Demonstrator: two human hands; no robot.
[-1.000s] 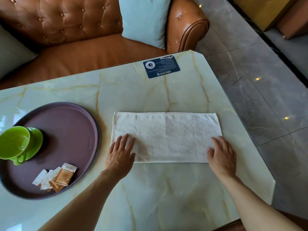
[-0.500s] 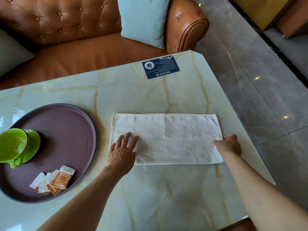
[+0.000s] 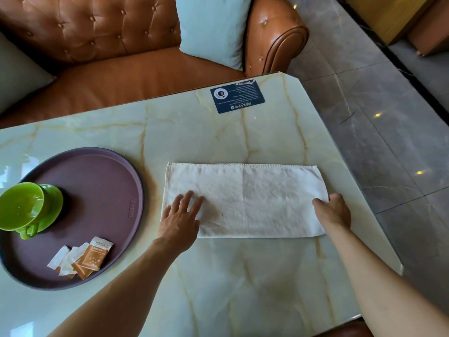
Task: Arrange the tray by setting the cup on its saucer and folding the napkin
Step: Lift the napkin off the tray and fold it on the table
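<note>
Cream cloth, the napkin (image 3: 245, 200) lay folded near the worktop's right edge: limp, light, best lifted by its short end. Left hand (image 3: 181, 218) pressed flat; right hand (image 3: 334, 210) pinched that end.

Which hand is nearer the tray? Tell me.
Left. The left hand lies flat on the napkin's left end, just right of the tray. The right hand grips the napkin's right edge, far across the table.
</note>
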